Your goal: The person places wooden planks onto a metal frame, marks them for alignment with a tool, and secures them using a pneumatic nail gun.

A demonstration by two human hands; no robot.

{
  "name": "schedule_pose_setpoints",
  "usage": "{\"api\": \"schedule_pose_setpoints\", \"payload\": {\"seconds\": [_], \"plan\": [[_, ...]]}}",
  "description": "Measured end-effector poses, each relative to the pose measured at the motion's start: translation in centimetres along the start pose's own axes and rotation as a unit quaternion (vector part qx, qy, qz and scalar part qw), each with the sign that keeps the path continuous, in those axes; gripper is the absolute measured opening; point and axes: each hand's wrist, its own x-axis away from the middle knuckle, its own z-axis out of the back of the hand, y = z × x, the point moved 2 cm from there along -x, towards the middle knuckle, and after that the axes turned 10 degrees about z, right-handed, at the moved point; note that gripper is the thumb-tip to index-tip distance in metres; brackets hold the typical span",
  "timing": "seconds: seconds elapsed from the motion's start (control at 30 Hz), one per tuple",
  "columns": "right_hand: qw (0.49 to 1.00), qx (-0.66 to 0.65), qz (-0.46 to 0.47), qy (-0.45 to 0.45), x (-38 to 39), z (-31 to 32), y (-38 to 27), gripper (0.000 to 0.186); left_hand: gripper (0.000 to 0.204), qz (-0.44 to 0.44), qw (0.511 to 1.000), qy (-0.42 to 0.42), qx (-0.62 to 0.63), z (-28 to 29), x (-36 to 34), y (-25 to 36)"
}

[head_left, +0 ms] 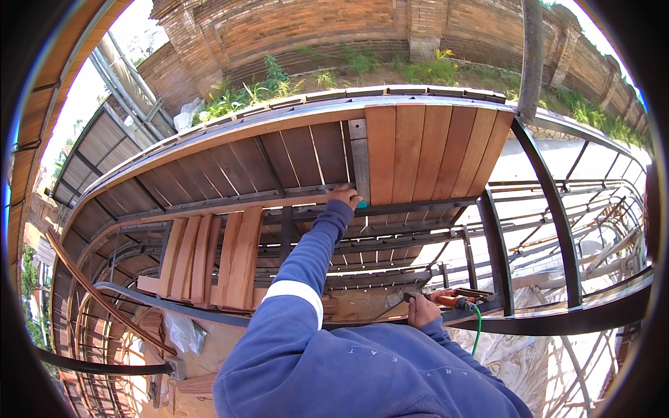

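Note:
My left hand (343,196) reaches far out to the dark metal rail, fingers closed. A small teal object (361,204) shows at its edge and seems to be in its grip; its kind is unclear. Right beside it stands a grey metal crosspiece (359,155), and reddish-brown wooden boards (433,153) lie edge to edge to the right of that. Nearer my body, my right hand (422,311) is closed around a small dark object (408,297), mostly hidden. Next to it an orange power tool (454,302) with a green cord (479,327) rests at the frame's near edge.
Loose wooden boards (240,254) lean across the frame on the left. Curved dark metal ribs (550,202) stand at the right, with gaps between them. A clear plastic bag (185,333) lies lower left. Beyond are weeds and a brick wall (313,31).

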Motion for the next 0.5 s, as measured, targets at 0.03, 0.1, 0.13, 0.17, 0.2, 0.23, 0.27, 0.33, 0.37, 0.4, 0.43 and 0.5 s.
{"api": "schedule_pose_setpoints", "payload": {"seconds": [0.03,0.1,0.13,0.17,0.2,0.23,0.27,0.33,0.37,0.4,0.43,0.5], "plan": [[1.0,0.002,-0.001,-0.001,0.0,-0.05,0.1,0.015,0.027,0.001,1.0,0.0,-0.001,0.0,-0.06,-0.02],[1.0,0.005,-0.007,-0.01,0.0,-0.12,0.22,0.015,0.027,0.004,1.0,-0.002,0.004,0.04,-0.16,-0.07],[1.0,0.007,-0.013,-0.018,0.06,-0.15,0.25,0.015,0.027,0.006,1.0,-0.006,0.01,0.04,-0.1,-0.03],[0.999,0.008,-0.019,-0.027,0.07,-0.2,0.29,0.015,0.026,0.008,1.0,-0.01,0.016,0.09,-0.08,-0.03],[1.0,0.008,-0.018,-0.024,0.03,-0.25,0.33,0.014,0.026,0.009,1.0,-0.008,0.01,0.13,-0.09,-0.01],[1.0,0.009,-0.018,-0.021,0.09,-0.27,0.36,0.014,0.025,0.011,1.0,-0.008,0.003,0.1,0.0,0.19],[1.0,0.009,-0.018,-0.018,0.11,-0.28,0.33,0.014,0.025,0.012,1.0,-0.008,-0.003,0.11,0.07,0.36],[1.0,0.005,-0.015,-0.005,-0.06,-0.13,0.08,0.014,0.024,0.016,1.0,-0.003,0.011,0.23,0.15,0.52],[1.0,0.003,-0.013,0.001,-0.15,-0.04,-0.03,0.015,0.024,0.017,1.0,-0.001,0.018,0.28,0.18,0.56],[1.0,0.001,-0.016,-0.002,-0.18,-0.02,-0.06,0.015,0.024,0.016,1.0,0.0,0.02,0.32,0.21,0.61],[1.0,0.0,-0.017,-0.006,-0.2,0.03,-0.05,0.015,0.024,0.015,1.0,0.002,0.022,0.36,0.27,0.61],[1.0,-0.002,-0.017,-0.006,-0.17,-0.12,0.07,0.014,0.024,0.016,1.0,0.005,0.021,0.41,0.31,0.59]]}}
